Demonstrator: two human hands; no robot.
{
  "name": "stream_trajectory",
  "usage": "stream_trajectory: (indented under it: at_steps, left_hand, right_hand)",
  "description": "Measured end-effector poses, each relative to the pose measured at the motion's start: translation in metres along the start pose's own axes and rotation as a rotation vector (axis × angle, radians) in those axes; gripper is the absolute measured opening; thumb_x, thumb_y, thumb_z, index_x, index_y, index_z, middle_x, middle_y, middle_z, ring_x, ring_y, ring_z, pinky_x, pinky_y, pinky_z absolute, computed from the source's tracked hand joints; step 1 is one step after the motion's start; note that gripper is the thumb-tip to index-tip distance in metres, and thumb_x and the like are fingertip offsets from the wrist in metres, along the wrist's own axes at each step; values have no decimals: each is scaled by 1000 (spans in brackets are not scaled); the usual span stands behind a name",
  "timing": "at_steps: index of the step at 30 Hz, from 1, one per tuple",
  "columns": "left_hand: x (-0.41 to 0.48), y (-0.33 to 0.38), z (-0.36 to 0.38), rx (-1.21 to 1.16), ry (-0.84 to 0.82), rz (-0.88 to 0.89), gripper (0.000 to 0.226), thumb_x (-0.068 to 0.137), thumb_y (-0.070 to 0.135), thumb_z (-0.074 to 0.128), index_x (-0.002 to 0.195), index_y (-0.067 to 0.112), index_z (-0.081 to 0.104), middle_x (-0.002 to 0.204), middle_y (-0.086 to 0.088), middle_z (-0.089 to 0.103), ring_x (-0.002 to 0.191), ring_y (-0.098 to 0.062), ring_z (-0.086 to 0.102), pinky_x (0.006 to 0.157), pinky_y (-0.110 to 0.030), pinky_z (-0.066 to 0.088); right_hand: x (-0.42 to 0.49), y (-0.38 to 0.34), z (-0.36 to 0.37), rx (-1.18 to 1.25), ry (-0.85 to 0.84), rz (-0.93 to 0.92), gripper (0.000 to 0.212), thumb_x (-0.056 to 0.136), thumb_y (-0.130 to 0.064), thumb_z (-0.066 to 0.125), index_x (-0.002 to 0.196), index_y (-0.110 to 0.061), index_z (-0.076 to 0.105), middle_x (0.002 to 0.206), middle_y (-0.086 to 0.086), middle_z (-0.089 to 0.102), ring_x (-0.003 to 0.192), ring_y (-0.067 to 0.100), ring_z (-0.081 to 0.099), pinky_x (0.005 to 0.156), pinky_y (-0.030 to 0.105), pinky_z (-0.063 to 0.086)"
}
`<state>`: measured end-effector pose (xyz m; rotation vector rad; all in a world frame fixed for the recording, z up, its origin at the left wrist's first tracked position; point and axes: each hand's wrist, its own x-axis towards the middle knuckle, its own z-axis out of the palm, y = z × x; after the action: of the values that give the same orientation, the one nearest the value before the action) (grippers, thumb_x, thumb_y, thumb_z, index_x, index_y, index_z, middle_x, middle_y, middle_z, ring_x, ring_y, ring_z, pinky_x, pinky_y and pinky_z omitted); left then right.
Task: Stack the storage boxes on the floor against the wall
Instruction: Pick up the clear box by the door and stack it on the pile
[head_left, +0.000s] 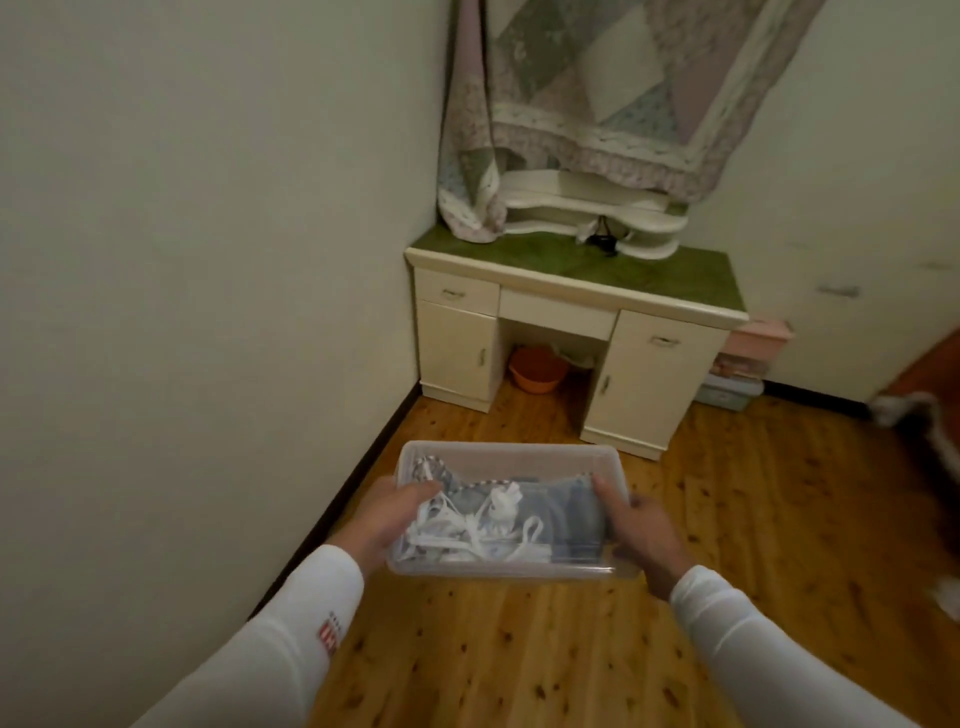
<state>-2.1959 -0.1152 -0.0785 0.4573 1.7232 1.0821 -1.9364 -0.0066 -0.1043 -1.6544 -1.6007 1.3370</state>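
I hold a clear plastic storage box (511, 457) above the wooden floor, a little out from the left wall. It has no lid on and holds white cords and folded grey-blue cloth. My left hand (387, 514) grips its left side with the thumb over the rim. Gripping its right side the same way is my right hand (639, 530). Both arms wear white sleeves.
The pale wall (208, 312) with a dark skirting board runs along the left. A cream desk (571, 332) stands in the corner ahead, an orange basin (537, 371) beneath it. Pink and blue boxes (743, 364) are stacked right of the desk. A patchwork quilt (597, 88) hangs above.
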Motion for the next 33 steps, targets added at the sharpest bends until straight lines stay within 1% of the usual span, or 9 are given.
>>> stream_trajectory:
  at_steps: [7,12,15,18,22,24,27,31,33]
  left_hand:
    - [67,56,87,115,-157,-13,20,88,28,65,101,13,66,71,-4,76,63,-20,73,42,-26,52]
    - [127,91,132,207,-237,6,29,87,32,66,108,11,65,76,-5,76,65,-20,73,45,-27,53]
    - [158,115,159,247,-317,25,26,89,33,64,105,12,66,70,-2,75,60,-18,72,41,-24,51]
    - [186,135,184,295,-405,27,26,90,34,62,104,13,66,73,-3,76,62,-18,73,41,-24,51]
    - [219,163,220,346,-478,56,30,90,34,62,108,11,66,85,-9,76,73,-24,74,56,-30,55]
    - [232,173,241,356,-514,54,29,90,31,63,108,10,66,83,-9,76,70,-23,74,52,-28,54]
    - [248,186,277,393,-542,55,29,89,31,64,107,9,67,77,-7,76,63,-20,73,45,-24,52]
    - [272,198,339,434,-555,69,31,88,33,65,109,10,66,84,-8,75,70,-22,73,50,-24,51]
    - [279,203,365,451,-543,65,30,87,34,65,107,11,66,83,-6,75,68,-20,72,47,-23,50]
  right_hand:
    - [59,18,-65,65,182,110,57,83,-68,51,105,-17,64,93,3,69,82,22,67,69,37,57]
    - [97,23,-87,134,294,175,53,80,-69,54,101,-22,63,86,-4,67,79,17,66,59,28,54]
    - [119,21,-98,142,368,215,51,78,-74,51,95,-27,63,90,-4,70,80,19,67,66,36,58]
    - [137,15,-111,133,454,262,48,78,-74,51,90,-29,61,87,-6,69,79,19,68,70,41,60]
    - [157,7,-128,171,548,299,49,81,-71,50,99,-27,62,88,-7,68,78,17,66,59,30,55]
    - [166,4,-139,184,584,327,46,85,-66,50,101,-24,61,90,-4,67,77,16,65,56,27,51]
    - [182,6,-161,231,629,370,46,88,-60,51,105,-19,60,97,3,67,80,19,65,62,30,52]
    - [213,22,-203,239,655,410,51,87,-62,50,109,-17,61,101,6,67,86,24,65,74,38,56]
    - [226,31,-222,227,646,409,52,87,-63,49,108,-17,60,101,6,68,87,25,65,77,41,57]
